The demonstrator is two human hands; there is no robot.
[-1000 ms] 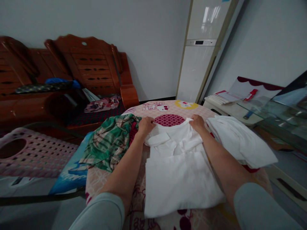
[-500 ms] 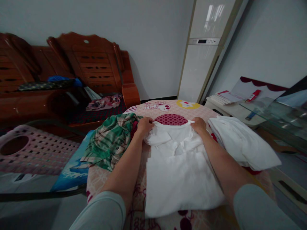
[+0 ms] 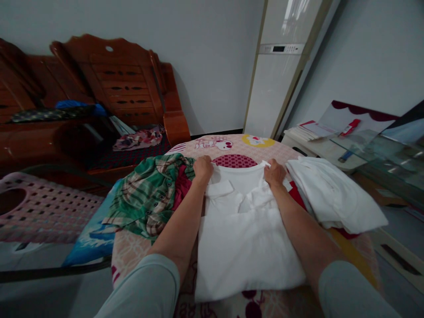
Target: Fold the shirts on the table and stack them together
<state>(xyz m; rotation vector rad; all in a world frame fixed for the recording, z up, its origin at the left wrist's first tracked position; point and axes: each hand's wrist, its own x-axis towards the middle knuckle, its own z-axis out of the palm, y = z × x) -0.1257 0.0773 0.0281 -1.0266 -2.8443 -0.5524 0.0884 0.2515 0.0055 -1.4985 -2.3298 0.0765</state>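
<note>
A white collared shirt (image 3: 245, 238) lies partly folded on a round table (image 3: 232, 148) covered with a pink patterned cloth. My left hand (image 3: 202, 168) is closed on the shirt's far left corner at the shoulder. My right hand (image 3: 274, 172) is closed on the far right corner. Both hands lift the far edge a little off the table. The collar (image 3: 232, 194) faces up between my forearms.
A green plaid shirt (image 3: 149, 194) lies crumpled left of the white one. Another white garment (image 3: 331, 194) sits at the right. A wooden bench (image 3: 99, 97) stands behind, a pink perforated plastic stool (image 3: 43, 207) at left, a tall white appliance (image 3: 281, 66) at the back, a glass-topped desk (image 3: 364, 145) at right.
Both hands have tightened on the far corners of the white shirt and raised that edge slightly toward me. The view has shifted a little to the right.
</note>
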